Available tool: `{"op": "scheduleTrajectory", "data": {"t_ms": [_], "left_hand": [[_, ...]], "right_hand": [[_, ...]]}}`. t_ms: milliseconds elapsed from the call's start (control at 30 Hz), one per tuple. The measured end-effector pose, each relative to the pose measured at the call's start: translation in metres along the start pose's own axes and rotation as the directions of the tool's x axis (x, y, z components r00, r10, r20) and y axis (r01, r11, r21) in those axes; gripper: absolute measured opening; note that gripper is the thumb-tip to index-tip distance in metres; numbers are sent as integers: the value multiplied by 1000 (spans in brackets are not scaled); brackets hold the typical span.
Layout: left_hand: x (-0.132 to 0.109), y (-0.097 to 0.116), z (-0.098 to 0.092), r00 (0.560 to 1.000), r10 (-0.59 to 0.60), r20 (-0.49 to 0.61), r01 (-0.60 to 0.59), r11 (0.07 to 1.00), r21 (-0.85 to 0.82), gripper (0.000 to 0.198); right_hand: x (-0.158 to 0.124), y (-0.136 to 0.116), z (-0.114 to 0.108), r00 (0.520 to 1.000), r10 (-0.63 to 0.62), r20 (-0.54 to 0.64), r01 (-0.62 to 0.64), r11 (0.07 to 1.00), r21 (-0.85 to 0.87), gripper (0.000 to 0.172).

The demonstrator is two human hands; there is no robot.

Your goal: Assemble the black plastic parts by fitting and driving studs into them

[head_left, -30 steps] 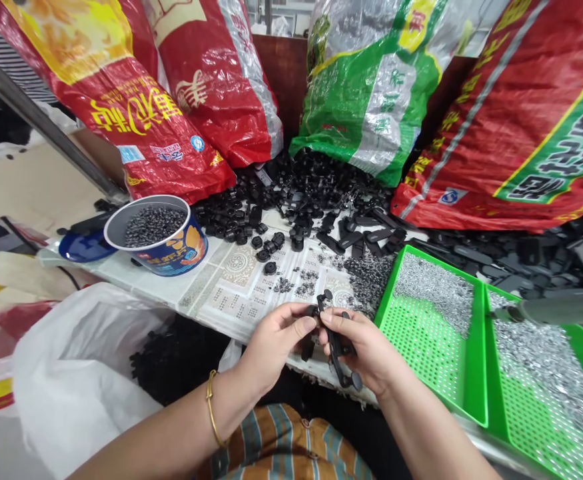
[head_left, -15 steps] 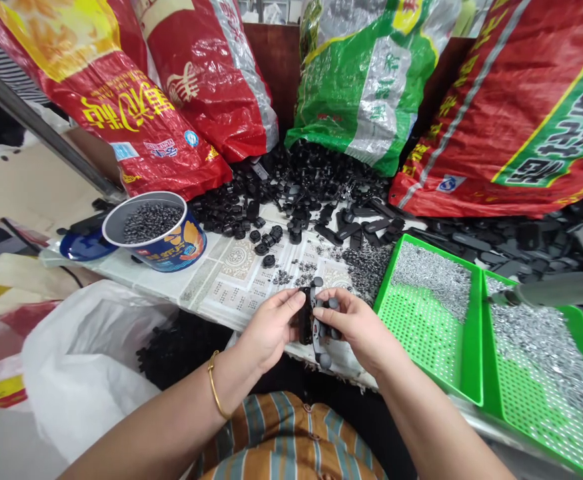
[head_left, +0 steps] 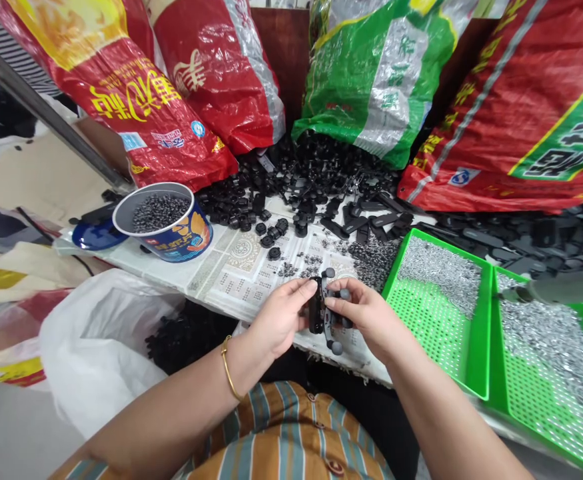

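Note:
Over the table's front edge, my left hand (head_left: 284, 313) pinches a dark oblong plastic piece (head_left: 315, 313) between thumb and fingers. My right hand (head_left: 366, 310) grips a grey branching plastic part with round knobs (head_left: 329, 320) at its ends, its thumb pressed on the middle. The two pieces are held against each other; whether they are joined I cannot tell. Fingertips hide part of both. Just beyond the hands, small dark bits (head_left: 308, 263) and several black round parts (head_left: 274, 240) lie on the patterned tabletop (head_left: 236, 287).
At the left stands a blue tub (head_left: 186, 237) of small dark pieces. Green trays (head_left: 486, 347) with shiny metal bits lie at the right. Behind, black parts (head_left: 311, 173) spill before red and green sacks (head_left: 371, 87). A white bag (head_left: 86, 347) sits below, left.
The whole view has shifted a little, so the table and hands appear slightly farther right. Both hands keep the same hold on the two pieces.

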State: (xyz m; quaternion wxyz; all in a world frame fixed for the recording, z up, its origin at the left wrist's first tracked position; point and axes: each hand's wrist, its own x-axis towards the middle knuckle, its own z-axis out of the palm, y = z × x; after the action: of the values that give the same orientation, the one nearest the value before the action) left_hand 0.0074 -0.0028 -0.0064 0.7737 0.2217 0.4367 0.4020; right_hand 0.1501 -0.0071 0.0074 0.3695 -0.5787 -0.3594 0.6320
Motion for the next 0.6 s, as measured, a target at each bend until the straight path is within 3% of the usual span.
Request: {"op": "scheduleTrajectory", "data": {"t_ms": [233,600], "left_hand": [[1,2,2,1000,-11,10,11,1000,15,25],[5,1,4,1000,-15,-11,15,1000,8,26]], "right_hand": [[-5,-9,1,996,86,4,-86,996,-31,34],[-1,-5,-2,999,31,-16,-33,992,-125,28]]}}
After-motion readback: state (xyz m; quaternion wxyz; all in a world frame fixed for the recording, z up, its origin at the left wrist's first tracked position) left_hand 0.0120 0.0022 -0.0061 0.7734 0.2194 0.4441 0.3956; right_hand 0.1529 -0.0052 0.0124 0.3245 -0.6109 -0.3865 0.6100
